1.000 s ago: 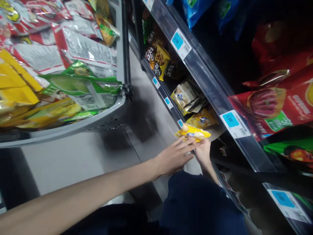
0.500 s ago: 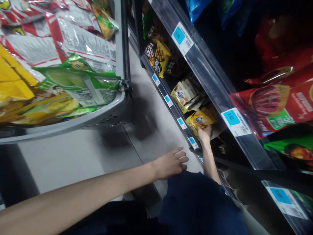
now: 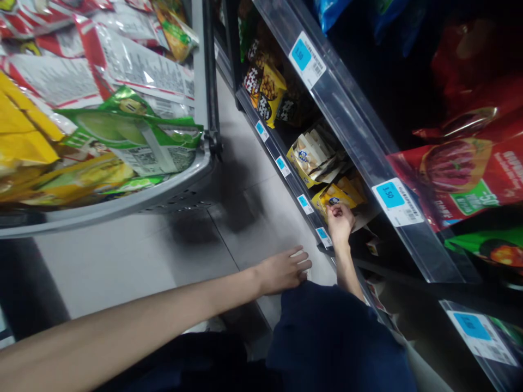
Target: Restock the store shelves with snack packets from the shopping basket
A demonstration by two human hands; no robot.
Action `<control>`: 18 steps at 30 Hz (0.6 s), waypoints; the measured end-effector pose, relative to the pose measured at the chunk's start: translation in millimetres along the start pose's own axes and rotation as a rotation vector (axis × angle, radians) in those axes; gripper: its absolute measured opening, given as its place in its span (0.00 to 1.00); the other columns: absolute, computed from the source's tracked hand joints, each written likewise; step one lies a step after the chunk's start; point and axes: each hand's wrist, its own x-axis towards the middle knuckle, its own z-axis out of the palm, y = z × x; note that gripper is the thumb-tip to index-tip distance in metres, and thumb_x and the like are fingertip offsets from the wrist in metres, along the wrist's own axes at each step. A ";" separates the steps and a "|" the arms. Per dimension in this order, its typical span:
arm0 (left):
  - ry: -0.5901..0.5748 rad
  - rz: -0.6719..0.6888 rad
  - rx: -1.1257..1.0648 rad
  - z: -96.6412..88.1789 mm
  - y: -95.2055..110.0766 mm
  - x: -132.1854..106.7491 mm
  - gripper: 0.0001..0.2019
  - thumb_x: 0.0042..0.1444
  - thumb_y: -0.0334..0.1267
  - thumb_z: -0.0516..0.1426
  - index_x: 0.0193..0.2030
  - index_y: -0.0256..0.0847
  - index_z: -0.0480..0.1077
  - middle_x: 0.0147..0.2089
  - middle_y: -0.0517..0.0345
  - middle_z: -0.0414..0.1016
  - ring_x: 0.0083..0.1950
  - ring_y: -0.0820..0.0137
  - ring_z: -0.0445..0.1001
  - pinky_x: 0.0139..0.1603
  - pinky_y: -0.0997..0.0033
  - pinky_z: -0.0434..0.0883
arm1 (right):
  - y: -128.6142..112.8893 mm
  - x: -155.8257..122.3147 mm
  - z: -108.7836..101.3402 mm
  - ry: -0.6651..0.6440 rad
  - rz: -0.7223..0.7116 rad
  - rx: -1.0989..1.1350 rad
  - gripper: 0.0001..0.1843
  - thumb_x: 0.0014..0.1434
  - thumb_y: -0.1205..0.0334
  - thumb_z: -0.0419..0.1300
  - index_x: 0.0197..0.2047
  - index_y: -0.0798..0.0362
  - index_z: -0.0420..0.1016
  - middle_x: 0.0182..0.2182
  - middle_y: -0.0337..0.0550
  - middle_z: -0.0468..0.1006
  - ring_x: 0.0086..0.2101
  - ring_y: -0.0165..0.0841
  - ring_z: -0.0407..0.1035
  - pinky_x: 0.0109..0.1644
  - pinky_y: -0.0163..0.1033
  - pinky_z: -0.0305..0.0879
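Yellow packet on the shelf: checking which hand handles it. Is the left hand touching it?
Apart. The head view shows the left hand spread low over the floor, a clear gap from the yellow packet.

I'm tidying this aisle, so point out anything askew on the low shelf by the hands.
The cream snack packets slump sideways, fanned unevenly instead of standing straight. The yellow foil snack packets beside the right hand also lean. Nothing looks spilled or torn.

The yellow packet point(image 3: 338, 195) now sits shelved; the left hand point(image 3: 284, 269) has withdrawn.
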 end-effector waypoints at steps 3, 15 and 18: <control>0.016 0.002 0.012 3.0 -0.1 -1.1 0.08 0.64 0.35 0.59 0.44 0.42 0.80 0.56 0.51 0.75 0.61 0.60 0.69 0.69 0.56 0.60 | 10.5 10.7 4.7 -0.121 0.108 0.153 0.18 0.53 0.49 0.65 0.39 0.54 0.73 0.30 0.41 0.76 0.29 0.32 0.70 0.37 0.38 0.70; 0.003 -0.016 0.036 8.5 -2.1 -0.3 0.08 0.63 0.36 0.60 0.45 0.47 0.81 0.56 0.53 0.76 0.61 0.61 0.70 0.67 0.56 0.65 | 27.5 14.5 6.1 -0.182 0.001 0.187 0.29 0.47 0.51 0.65 0.51 0.55 0.74 0.44 0.52 0.80 0.43 0.40 0.74 0.52 0.50 0.72; -0.032 -0.015 0.092 1.5 -1.2 4.3 0.11 0.66 0.39 0.57 0.48 0.55 0.81 0.59 0.55 0.75 0.62 0.64 0.71 0.66 0.57 0.69 | 27.6 19.1 -1.3 -0.182 0.032 0.278 0.23 0.45 0.48 0.68 0.43 0.51 0.77 0.39 0.52 0.80 0.40 0.45 0.75 0.50 0.58 0.71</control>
